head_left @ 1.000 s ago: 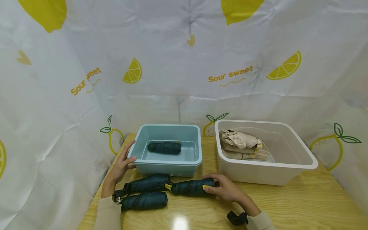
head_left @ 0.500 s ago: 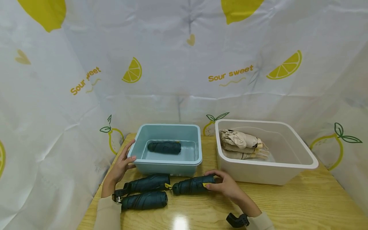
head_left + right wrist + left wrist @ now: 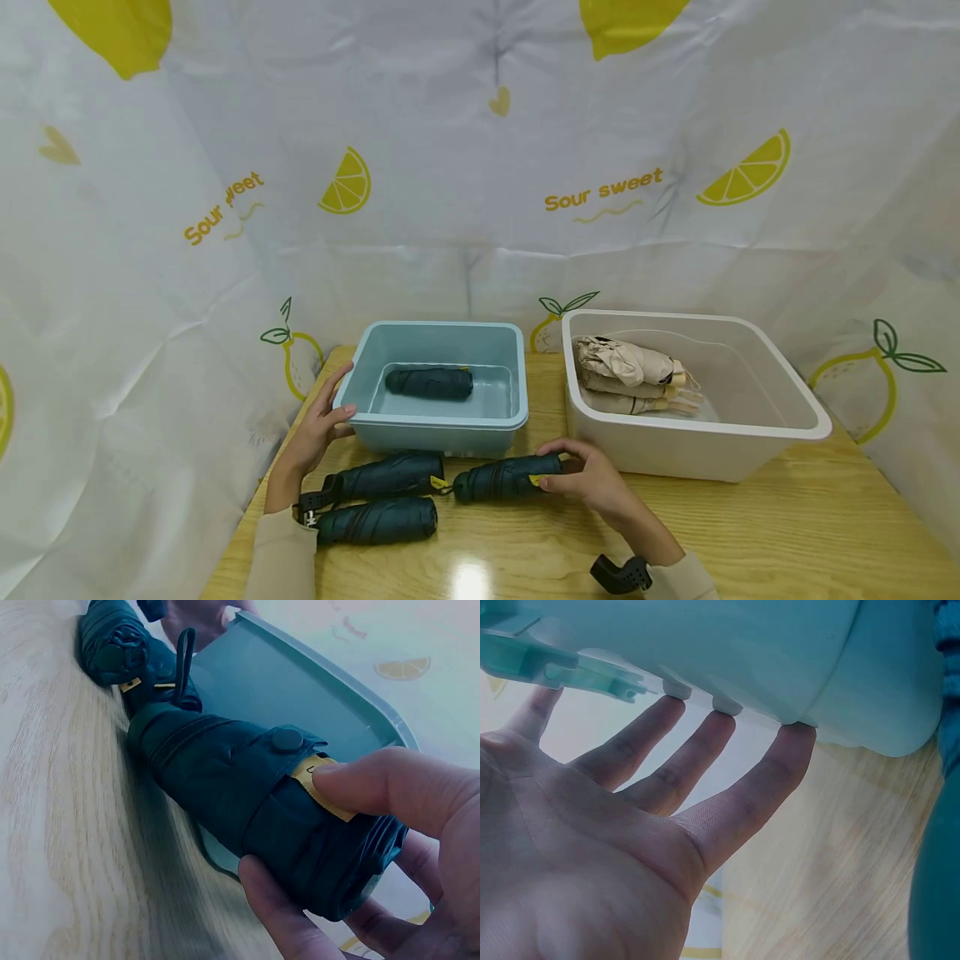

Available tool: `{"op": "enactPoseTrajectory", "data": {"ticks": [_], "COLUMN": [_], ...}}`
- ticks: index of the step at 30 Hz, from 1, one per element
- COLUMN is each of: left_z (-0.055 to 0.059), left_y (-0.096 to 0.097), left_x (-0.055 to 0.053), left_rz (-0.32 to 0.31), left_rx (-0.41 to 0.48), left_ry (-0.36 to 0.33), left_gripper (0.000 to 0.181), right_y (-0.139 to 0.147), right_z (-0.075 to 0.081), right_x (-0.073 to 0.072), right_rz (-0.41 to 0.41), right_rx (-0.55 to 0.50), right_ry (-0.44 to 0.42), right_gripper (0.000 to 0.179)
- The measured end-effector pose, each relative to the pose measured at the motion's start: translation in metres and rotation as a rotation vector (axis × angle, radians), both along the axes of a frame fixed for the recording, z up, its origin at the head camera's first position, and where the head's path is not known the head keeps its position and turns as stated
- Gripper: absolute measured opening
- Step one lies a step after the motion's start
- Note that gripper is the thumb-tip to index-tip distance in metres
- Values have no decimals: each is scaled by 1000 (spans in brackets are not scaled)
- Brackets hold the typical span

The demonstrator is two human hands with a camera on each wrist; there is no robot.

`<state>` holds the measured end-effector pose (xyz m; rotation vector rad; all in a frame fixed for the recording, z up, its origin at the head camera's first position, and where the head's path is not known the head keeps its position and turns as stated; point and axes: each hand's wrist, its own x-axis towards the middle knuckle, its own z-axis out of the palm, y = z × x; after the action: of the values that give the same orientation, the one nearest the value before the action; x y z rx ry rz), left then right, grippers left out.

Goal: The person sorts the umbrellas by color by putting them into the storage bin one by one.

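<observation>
My right hand (image 3: 588, 483) holds one end of a dark green folded umbrella (image 3: 498, 480), thumb on its yellow tag (image 3: 322, 784) and fingers round the other side. Its nearer end is tilted slightly up from the table. At the left corner of a light blue plastic basin (image 3: 442, 423) rests my left hand (image 3: 318, 429); in the left wrist view its spread, fairly straight fingers touch the outer wall under the rim. A dark green umbrella (image 3: 429, 384) lies inside the basin. Two more folded umbrellas, a rear one (image 3: 393, 477) and a front one (image 3: 382, 522), lie before it.
A larger white tub (image 3: 675, 458) stands to the right with several beige folded umbrellas (image 3: 626, 371) at its left end. Both containers are on a wooden table (image 3: 750, 533). A lemon-print sheet (image 3: 450, 167) hangs behind and at both sides.
My right hand and its umbrella have shifted slightly away from me and to the right, with the gripped end rising a little. The left hand and basin stay put.
</observation>
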<state>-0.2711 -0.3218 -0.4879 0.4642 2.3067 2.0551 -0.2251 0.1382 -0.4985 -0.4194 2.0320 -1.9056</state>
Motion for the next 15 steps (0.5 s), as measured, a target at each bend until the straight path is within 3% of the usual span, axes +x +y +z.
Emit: {"op": "enactPoseTrajectory", "data": {"ticks": [15], "left_z": [1], "left_y": [1], "left_x": [1], "left_rz": [6], "left_rx": [7], "left_ry": [-7], "left_gripper": [71], "right_y": [-1], "right_z": [12], "right_x": [6], "right_rz": [-32], "right_rx": [28], "right_ry": [22], "right_gripper": [45]}}
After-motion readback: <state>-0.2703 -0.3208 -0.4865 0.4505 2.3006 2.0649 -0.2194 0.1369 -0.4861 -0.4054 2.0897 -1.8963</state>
